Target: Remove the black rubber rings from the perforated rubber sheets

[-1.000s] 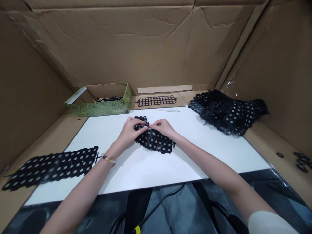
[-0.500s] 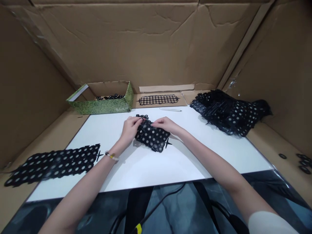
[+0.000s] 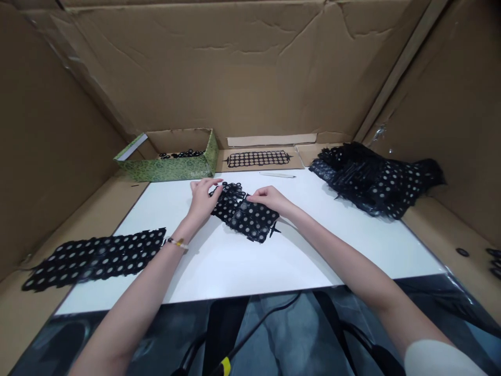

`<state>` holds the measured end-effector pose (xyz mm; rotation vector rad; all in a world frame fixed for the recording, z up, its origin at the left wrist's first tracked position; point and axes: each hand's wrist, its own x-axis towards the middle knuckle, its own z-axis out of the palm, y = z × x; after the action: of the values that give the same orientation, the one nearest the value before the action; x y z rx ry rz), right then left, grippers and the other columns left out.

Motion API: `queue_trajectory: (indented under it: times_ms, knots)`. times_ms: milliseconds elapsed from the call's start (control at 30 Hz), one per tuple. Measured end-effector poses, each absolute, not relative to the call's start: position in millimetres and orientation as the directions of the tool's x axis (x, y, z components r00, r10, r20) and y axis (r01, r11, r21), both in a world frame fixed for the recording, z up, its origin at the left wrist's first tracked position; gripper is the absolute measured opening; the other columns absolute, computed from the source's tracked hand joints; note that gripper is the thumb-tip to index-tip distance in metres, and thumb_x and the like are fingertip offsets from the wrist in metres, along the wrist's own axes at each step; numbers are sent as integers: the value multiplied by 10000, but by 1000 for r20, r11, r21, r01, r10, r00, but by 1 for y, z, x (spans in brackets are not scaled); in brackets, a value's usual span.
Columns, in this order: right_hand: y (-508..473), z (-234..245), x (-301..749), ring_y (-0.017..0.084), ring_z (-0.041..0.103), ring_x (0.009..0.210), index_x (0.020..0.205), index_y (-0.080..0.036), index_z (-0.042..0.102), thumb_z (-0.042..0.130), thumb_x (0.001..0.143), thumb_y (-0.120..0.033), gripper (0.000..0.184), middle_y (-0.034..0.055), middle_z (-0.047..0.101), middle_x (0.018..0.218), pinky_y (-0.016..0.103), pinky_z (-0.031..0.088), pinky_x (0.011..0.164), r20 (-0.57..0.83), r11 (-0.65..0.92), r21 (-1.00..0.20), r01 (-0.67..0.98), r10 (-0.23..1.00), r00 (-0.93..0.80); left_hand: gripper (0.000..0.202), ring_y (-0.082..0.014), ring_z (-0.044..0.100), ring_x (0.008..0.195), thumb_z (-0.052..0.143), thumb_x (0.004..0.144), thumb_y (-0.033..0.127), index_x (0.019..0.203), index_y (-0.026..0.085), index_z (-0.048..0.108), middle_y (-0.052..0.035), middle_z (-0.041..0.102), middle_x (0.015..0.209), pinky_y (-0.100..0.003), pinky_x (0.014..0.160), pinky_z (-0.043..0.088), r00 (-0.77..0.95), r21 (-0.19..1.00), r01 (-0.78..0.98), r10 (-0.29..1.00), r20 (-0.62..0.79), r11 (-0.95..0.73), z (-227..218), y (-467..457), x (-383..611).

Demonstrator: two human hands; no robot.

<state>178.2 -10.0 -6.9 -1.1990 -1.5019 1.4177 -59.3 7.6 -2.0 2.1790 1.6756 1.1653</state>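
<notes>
Two hands: the left hand [image 3: 201, 202] and right hand [image 3: 270, 199] rested on a crumpled black perforated sheet [image 3: 250, 222] at the middle of the bench [image 3: 332, 261].

Left fingers [image 3: 215, 183]: spread wide, the tips at the sheet's far edge, with no clear pinch.

Right fingers [image 3: 253, 195]: lay close together on top of the sheet, holding nothing separate.

Sheet in hand: partly folded, with one end bunched and the near part lying flatter.

Laid flat: a long black perforated strip [image 3: 94, 258] lay just left of the left wrist, across the bench edge.

Heaped: a tangled pile of black perforated sheets [image 3: 376, 183] sat at the far right.

Far side: a green patterned box [image 3: 168, 169] held loose black rings [image 3: 182, 154]; beside it, a cardboard panel [image 3: 258, 159] bore one flat sheet.

Right side: a few loose black rings [image 3: 462, 252] lay on cardboard.
</notes>
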Motion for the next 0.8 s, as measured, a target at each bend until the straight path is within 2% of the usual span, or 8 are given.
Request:
queue_trajectory:
  times_ms: [100, 200, 333, 500, 600, 733, 800]
  knots:
    - [-14, -9, 172, 120, 491, 603, 668, -156, 672, 766, 637, -566, 421, -11, 605, 608, 259, 326, 593, -44, -14, -994, 107, 956, -290, 256, -263, 563, 1008, 632, 861, 435, 970, 246, 764, -63, 723, 956, -418, 928, 448, 265, 622, 569, 836, 480, -537, 12, -16, -37]
    - [-17, -8, 169, 143, 540, 697, 712, -151, 712, 733, 679, -588, 438, 14, 665, 694, 257, 365, 646, 32, 51, -998, 48, 940, -340, 248, -257, 589, 944, 745, 756, 443, 895, 239, 765, -56, 729, 889, -407, 882, 467, 302, 627, 536, 822, 483, -565, 14, -28, -25]
    - [-18, -9, 170, 160, 586, 783, 887, -158, 762, 759, 688, -514, 407, 36, 728, 849, 259, 402, 700, 37, 25, -999, -33, 892, -450, 205, -243, 624, 880, 714, 760, 412, 841, 235, 776, -57, 735, 857, -384, 827, 488, 195, 712, 538, 889, 415, -451, 10, -24, -25]
    - [-14, -14, 170, 132, 554, 662, 805, -141, 735, 790, 655, -441, 340, 16, 696, 738, 252, 380, 630, 3, -12, -999, -33, 903, -429, 260, -255, 670, 868, 718, 713, 417, 818, 185, 771, -77, 768, 875, -375, 813, 505, 22, 928, 317, 979, 201, -197, 2, -6, -33]
    - [-12, -14, 170, 135, 556, 662, 790, -142, 724, 791, 641, -423, 326, 15, 690, 723, 255, 383, 632, -4, -9, -1000, -12, 924, -382, 257, -249, 673, 896, 725, 695, 412, 787, 173, 753, -85, 768, 881, -357, 824, 505, -105, 942, 281, 970, 218, -182, -6, 6, -42]
    - [-12, -10, 174, 130, 528, 631, 728, -148, 692, 783, 630, -406, 290, 6, 649, 664, 256, 362, 617, -36, -19, -998, 51, 936, -350, 246, -221, 670, 837, 657, 750, 384, 814, 156, 722, -90, 750, 849, -309, 716, 505, -271, 925, 343, 925, 267, -166, -9, 20, -61]
    - [-12, -8, 175, 130, 522, 636, 705, -154, 672, 768, 640, -400, 272, 1, 637, 664, 258, 359, 625, -20, 0, -998, 58, 938, -346, 287, -211, 669, 822, 644, 766, 402, 889, 153, 719, -89, 743, 856, -293, 687, 497, -251, 911, 359, 919, 304, -203, -4, 21, -66]
